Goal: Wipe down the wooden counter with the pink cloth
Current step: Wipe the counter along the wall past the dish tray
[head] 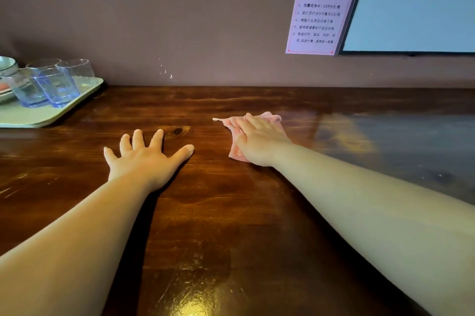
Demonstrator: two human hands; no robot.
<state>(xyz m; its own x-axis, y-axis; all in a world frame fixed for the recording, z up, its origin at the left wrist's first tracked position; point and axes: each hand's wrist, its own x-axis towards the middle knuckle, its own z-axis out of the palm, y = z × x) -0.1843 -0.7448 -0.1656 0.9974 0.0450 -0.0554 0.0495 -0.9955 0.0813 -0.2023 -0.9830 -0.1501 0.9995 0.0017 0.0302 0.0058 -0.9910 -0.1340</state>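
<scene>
Head view: pressing the pink cloth [237, 135] flat onto the wooden surface [231, 212] under the right hand [259, 139], fingers straight and laid over the fabric, not pinching it. Resting the left hand [146, 158] beside it, fingers spread wide, palm down on bare wood, holding nothing, well apart from the cloth. Lying mid-surface, toward the far wall, cloth's long axis running roughly near-to-far under the palm. Sitting far left: a pale green tray [51, 112] carrying blue-tinted glasses [55, 86]. Probably calling for sweeps leftward, toward the unwiped stretch before the tray; right hand being the nearer one.
</scene>
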